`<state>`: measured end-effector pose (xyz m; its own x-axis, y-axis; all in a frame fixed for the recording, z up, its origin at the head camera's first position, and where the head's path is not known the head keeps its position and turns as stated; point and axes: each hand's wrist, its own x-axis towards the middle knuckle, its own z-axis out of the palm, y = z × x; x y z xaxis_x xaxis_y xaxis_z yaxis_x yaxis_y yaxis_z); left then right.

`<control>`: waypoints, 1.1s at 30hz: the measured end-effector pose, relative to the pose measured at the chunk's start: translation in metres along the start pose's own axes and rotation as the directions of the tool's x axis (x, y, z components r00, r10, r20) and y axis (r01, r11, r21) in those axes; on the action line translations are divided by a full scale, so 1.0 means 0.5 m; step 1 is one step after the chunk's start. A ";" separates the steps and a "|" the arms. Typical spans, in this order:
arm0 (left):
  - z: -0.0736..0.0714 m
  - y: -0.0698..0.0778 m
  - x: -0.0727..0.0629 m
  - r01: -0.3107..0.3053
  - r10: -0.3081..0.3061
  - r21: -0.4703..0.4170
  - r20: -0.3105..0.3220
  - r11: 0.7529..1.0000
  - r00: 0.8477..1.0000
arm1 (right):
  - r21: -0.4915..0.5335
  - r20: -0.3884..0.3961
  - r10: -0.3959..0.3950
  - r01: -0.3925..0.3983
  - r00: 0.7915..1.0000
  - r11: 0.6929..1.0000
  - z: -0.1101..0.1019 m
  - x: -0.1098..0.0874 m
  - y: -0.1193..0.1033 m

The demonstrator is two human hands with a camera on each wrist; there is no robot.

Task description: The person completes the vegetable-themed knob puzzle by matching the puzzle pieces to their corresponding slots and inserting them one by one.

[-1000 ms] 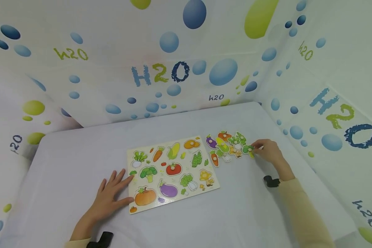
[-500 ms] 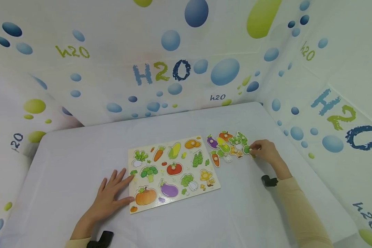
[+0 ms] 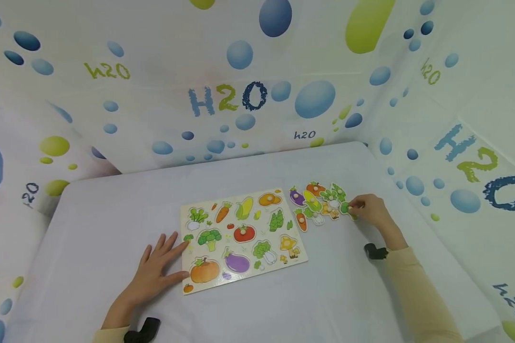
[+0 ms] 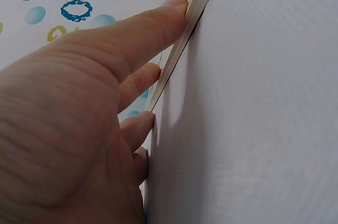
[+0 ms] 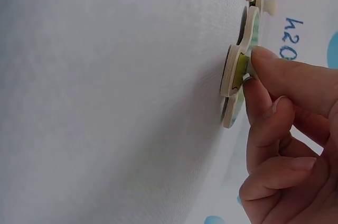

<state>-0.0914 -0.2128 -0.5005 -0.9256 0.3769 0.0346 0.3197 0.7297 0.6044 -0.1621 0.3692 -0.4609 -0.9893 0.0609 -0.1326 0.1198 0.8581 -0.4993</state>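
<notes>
Left hand [image 3: 155, 268] lies at the lower left of the head view, palm down and fingers spread, holding nothing; its index finger and thumb touch the left edge of a pale puzzle board [image 3: 223, 242]. Right hand [image 3: 370, 209], right of centre, pinches the broccoli piece [image 3: 345, 208] between thumb and index finger, and the right wrist view shows its other fingers curled in. Whether that piece is clear of the cloth, I cannot tell.

The board lies flat and slightly turned at the middle of the head view, printed with vegetables. A tomato piece [image 3: 244, 233] with a knob sits in its outline near the centre of the board.

Just right of the board, in a loose cluster right of the frame's centre, 8 more pieces lie close together, some overlapping: an eggplant piece [image 3: 297, 197] at the upper left, a pumpkin piece [image 3: 314, 187] at the top, a corn piece [image 3: 313, 201] below it, a leafy green piece [image 3: 338, 191] at the upper right, a white radish piece [image 3: 333, 203] in the middle, a mushroom piece [image 3: 332, 211] lower down, a bok choy piece [image 3: 315, 218] at the bottom, and a carrot piece [image 3: 301, 221] at the lower left. The broccoli is at the cluster's right end.

A white cloth [image 3: 249, 314] covers the table, and a sheet [image 3: 154, 119] with blue and green spots and "H2O" lettering fills the upper frame
</notes>
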 end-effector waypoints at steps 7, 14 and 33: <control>0.003 0.003 -0.003 0.017 -0.017 -0.008 -0.001 1.000 1.000 | 0.003 -0.034 0.010 -0.010 0.999 1.000 -0.001 -0.001 -0.001; 0.005 0.004 -0.007 0.004 -0.004 -0.006 -0.011 1.000 1.000 | 0.005 -0.063 -0.012 0.013 0.998 1.000 -0.004 -0.012 -0.027; 0.009 0.004 -0.007 0.000 0.000 -0.015 -0.035 1.000 0.999 | 0.010 -0.137 -0.152 0.155 0.979 0.988 0.016 -0.021 -0.147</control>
<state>-0.0866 -0.2097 -0.5030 -0.9322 0.3565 0.0621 0.3167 0.7210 0.6163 -0.1597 0.3013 -0.4295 -0.9980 -0.0014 0.0631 -0.0342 0.8519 -0.5225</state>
